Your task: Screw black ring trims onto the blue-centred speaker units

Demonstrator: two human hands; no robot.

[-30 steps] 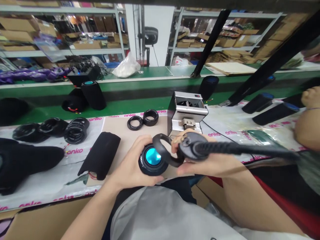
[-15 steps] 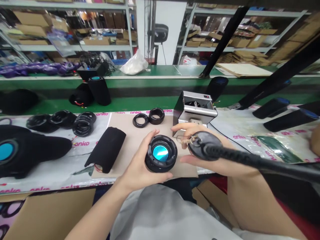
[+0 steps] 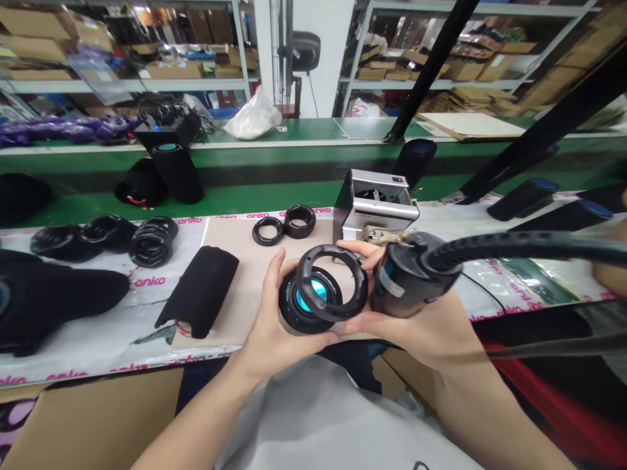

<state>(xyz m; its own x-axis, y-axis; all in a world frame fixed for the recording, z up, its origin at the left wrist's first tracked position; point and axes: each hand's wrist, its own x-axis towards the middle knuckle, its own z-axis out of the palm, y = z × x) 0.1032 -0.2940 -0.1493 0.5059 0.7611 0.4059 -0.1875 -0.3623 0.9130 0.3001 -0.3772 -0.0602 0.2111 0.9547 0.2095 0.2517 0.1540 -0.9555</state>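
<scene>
My left hand [image 3: 277, 329] is wrapped round a black cylindrical speaker [image 3: 290, 312], which stands with its shiny blue disc facing up. Between the thumb and fingers of my right hand [image 3: 399, 334] is a black ring [image 3: 361, 287]. The ring is tilted over the speaker's right side and covers part of the blue disc. A hanging black electric screwdriver [image 3: 406, 281] with a thick cord is in front of my right hand and hides some of its fingers. I cannot tell whether that hand touches it.
Two black rings, one flat [image 3: 268, 231] and one deeper [image 3: 300, 222], lie on the cardboard sheet [image 3: 235, 235]. A black fabric-covered tube [image 3: 200, 290] lies left of them. Beyond my right hand stands a silver screw feeder [image 3: 377, 202]. More black rings [image 3: 154, 241] lie left.
My right hand has closed on the black ring and raised it, tilted, off the top of the speaker. The hanging screwdriver has swung toward upright. My left hand keeps its hold.
</scene>
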